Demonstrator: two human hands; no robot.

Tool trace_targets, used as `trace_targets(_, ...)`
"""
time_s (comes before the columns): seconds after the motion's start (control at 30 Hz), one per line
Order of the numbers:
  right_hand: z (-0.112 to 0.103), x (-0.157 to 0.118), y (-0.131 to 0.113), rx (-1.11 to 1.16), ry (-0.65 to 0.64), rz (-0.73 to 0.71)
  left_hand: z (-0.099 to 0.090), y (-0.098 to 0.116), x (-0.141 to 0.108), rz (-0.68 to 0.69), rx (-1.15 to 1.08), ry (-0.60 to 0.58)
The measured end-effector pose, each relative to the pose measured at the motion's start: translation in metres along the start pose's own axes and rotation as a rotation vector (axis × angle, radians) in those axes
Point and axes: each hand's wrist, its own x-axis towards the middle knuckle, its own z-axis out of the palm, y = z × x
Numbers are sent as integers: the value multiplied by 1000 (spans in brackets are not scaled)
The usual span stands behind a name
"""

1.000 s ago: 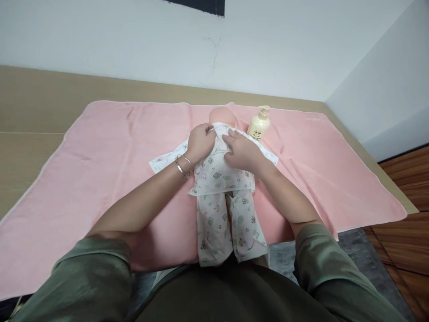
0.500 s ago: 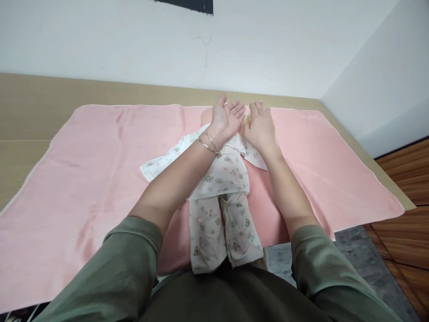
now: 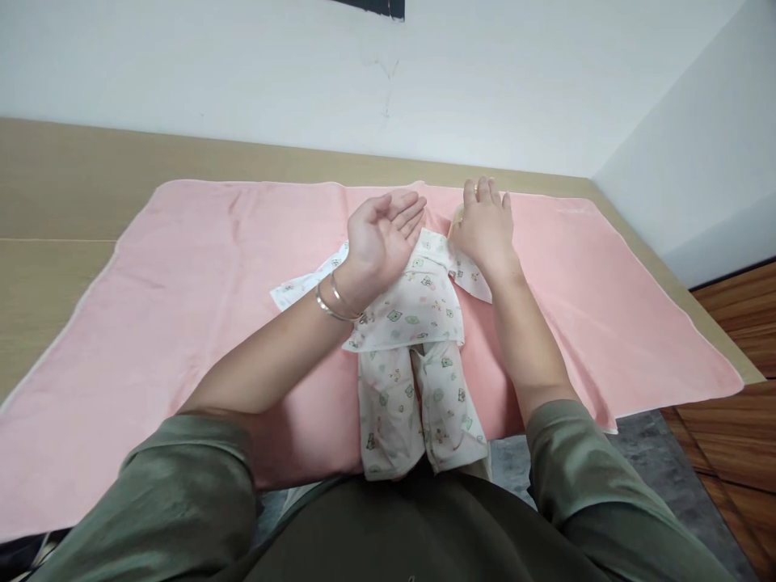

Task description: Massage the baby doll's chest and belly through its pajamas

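Observation:
A small white printed top [image 3: 424,311] lies on the pink sheet, with matching small trousers [image 3: 394,412] below it, their legs toward my body. My left hand [image 3: 388,234] is palm up over the top's upper left part, open and empty, its fingers stretched out together. Two silver bangles [image 3: 331,303] circle my left wrist. Back upward, my right hand [image 3: 487,222] rests beside the collar, just above the short right sleeve [image 3: 471,279], with its fingers extended and slightly apart. A pale yellow thing [image 3: 456,218] peeks out at its thumb side; its kind is hidden. My hands block the area above the collar.
The pink sheet [image 3: 212,267] covers most of the wooden table [image 3: 54,178] and hangs over its near edge. A white wall [image 3: 242,73] stands behind. Brown wood-grain panels [image 3: 740,323] are at the right, above a grey floor [image 3: 648,461].
My left hand has drawn back toward me and left, away from my right hand, still palm up. The right hand has shifted slightly right. The whole view has shifted a little.

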Motion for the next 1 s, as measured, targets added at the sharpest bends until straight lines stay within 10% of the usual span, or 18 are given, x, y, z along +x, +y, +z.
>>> trace_targets(0.63, -14, -14, -4, 122, -17, 5, -5, 10, -51, -151, 35, -64)
trace_targets(1.0, -50, -117, -103, 336, 101, -486, 15, 39, -83, 38, 238, -179)
